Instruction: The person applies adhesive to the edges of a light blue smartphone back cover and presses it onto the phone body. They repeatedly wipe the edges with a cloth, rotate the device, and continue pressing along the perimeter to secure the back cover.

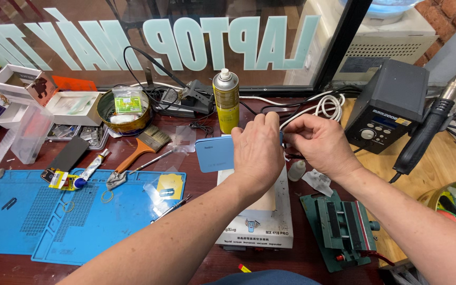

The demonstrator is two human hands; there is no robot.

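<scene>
I am watching 2 hands working over the white box-shaped machine (257, 221) at the middle of the bench. The left hand (257, 150) is gripping a light blue phone (215, 153), fingers curled over its right end, its left edge jutting free above the dark tabletop. The right hand (317, 142) is pinching at the phone's hidden right edge, fingertips closed; what they are nipping I cannot tell. Just behind the hands a yellow spray can (226, 100) is standing upright. Room is opening to the left over the blue mat (54, 221); a green clamp jig (341, 229) is crowding the right.
</scene>
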